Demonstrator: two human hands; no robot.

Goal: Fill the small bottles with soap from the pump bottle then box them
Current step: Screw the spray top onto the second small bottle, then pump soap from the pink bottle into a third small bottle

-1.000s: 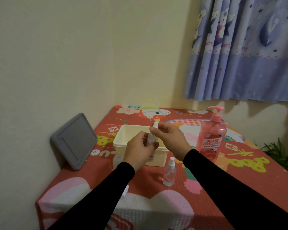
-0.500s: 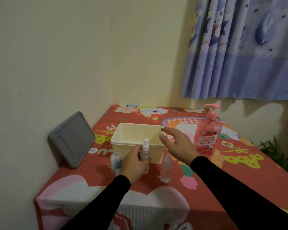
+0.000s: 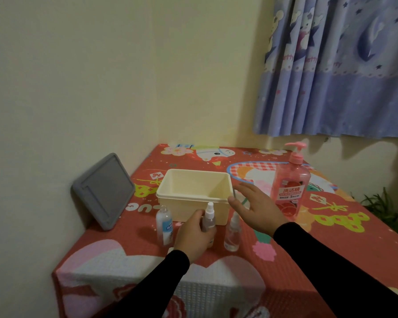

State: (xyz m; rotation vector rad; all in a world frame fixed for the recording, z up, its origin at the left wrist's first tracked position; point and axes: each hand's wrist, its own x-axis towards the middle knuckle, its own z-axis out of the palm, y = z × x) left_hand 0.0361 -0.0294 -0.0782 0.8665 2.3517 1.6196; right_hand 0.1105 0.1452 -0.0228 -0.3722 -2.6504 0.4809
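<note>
My left hand [image 3: 194, 235] grips a small clear spray bottle [image 3: 209, 220] with a white cap, held upright just in front of the cream box [image 3: 193, 197]. My right hand [image 3: 256, 207] hovers open with fingers spread beside the box's right front corner, holding nothing. A second clear spray bottle [image 3: 233, 232] stands on the table below my right hand. A small bottle with a blue label [image 3: 164, 224] stands left of my left hand. The pink pump bottle [image 3: 291, 182] stands to the right of the box.
A grey lid [image 3: 104, 190] leans against the left wall. The table wears a red cartoon cloth [image 3: 331, 237] and sits in a room corner. A blue curtain [image 3: 336, 65] hangs at the upper right, with a green plant [image 3: 381, 203] beyond the table's right edge.
My left hand lowered the spray bottle from in front of the box's rim toward the table. My right hand let go of the bottle's cap and opened, drifting right.
</note>
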